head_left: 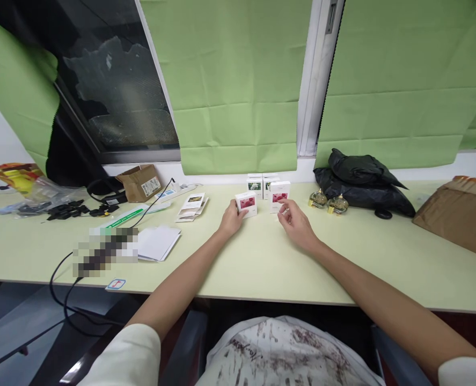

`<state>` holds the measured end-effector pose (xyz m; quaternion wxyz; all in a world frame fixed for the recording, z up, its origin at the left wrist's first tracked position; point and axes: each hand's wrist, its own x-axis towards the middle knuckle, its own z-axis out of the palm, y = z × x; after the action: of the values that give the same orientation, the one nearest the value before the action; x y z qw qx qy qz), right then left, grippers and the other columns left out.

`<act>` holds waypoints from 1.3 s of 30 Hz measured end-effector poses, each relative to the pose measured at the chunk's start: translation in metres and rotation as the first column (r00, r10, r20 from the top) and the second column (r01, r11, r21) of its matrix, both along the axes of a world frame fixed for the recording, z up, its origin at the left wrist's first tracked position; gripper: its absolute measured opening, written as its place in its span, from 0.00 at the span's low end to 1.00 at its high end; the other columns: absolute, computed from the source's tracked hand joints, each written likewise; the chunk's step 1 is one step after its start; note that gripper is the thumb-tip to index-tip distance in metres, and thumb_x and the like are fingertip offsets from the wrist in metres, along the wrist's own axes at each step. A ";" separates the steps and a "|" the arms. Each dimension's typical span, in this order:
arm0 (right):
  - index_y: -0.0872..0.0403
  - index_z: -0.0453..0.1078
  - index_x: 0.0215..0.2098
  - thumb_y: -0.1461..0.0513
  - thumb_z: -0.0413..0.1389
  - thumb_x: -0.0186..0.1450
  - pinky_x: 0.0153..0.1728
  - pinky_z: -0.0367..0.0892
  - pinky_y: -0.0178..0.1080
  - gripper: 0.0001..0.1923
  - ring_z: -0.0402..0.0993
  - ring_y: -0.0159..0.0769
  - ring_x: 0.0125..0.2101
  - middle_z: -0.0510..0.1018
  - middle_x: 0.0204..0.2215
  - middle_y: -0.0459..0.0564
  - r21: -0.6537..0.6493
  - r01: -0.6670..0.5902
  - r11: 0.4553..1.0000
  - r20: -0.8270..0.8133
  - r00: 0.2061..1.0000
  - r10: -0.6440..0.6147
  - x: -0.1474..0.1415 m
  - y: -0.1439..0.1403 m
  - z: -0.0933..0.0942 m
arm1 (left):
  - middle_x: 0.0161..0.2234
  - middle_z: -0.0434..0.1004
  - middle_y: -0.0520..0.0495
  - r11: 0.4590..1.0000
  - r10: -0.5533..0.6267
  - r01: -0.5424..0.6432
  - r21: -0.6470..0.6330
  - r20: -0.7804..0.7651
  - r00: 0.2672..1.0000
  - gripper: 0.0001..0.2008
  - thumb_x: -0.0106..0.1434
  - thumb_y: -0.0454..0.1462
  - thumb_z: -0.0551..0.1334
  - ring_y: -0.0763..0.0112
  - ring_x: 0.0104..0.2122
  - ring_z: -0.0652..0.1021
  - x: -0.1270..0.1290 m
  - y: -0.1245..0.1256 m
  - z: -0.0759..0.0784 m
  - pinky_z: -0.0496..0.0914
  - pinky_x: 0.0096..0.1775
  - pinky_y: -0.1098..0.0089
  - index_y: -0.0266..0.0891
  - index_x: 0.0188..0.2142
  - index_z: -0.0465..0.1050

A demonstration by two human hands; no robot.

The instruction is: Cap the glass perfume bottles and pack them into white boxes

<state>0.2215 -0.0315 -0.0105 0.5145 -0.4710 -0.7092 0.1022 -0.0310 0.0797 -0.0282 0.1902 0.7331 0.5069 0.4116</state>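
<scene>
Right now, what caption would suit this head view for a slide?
Left hand grips a small pink-pictured box; right hand rests beside a second box on the pale green table.

- The bench is pale yellow-green, plain.
- The small box under the left hand is white with a pink-red picture on its front.
- The second box by the right hand is also white with a pink-red picture.
- The boxes behind are white with a green-and-white picture.
- The blinds are light green, creased in even bands.
- The bag is glossy black.
- The two little bottles are gold and clear.
- The cardboard parcel is brown.
- The cable is black.
- The sleeves are cream-white; the shirt is white with dark brown speckles.
</scene>
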 end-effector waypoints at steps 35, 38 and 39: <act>0.47 0.59 0.51 0.60 0.62 0.52 0.48 0.71 0.48 0.30 0.73 0.47 0.49 0.73 0.49 0.51 -0.294 0.094 0.951 -0.336 0.921 -0.195 0.031 0.047 -0.030 | 0.42 0.74 0.46 0.980 -0.164 0.164 0.115 -0.008 0.986 0.04 0.72 0.38 0.58 0.65 0.40 0.74 0.017 -0.021 0.003 0.69 0.42 0.65 0.42 0.44 0.65; 0.47 0.58 0.51 0.58 0.64 0.52 0.52 0.69 0.51 0.31 0.74 0.48 0.50 0.73 0.51 0.53 -0.322 0.101 0.941 -0.305 0.930 -0.204 0.029 0.046 -0.029 | 0.46 0.76 0.45 0.967 -0.235 0.237 0.094 -0.031 0.972 0.07 0.72 0.40 0.58 0.64 0.44 0.75 0.019 -0.026 0.004 0.70 0.42 0.65 0.43 0.48 0.66; 0.48 0.58 0.51 0.57 0.64 0.53 0.54 0.68 0.52 0.31 0.74 0.48 0.50 0.73 0.52 0.53 -0.328 0.110 0.938 -0.291 0.933 -0.211 0.028 0.046 -0.028 | 0.48 0.76 0.45 0.964 -0.252 0.254 0.085 -0.033 0.967 0.08 0.73 0.41 0.57 0.64 0.45 0.75 0.019 -0.027 0.004 0.70 0.42 0.65 0.43 0.49 0.66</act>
<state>0.2494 0.0142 -0.0387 0.5506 -0.5787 -0.5501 0.2434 -0.0116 0.0523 -0.0241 0.2028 0.8039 0.3926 0.3981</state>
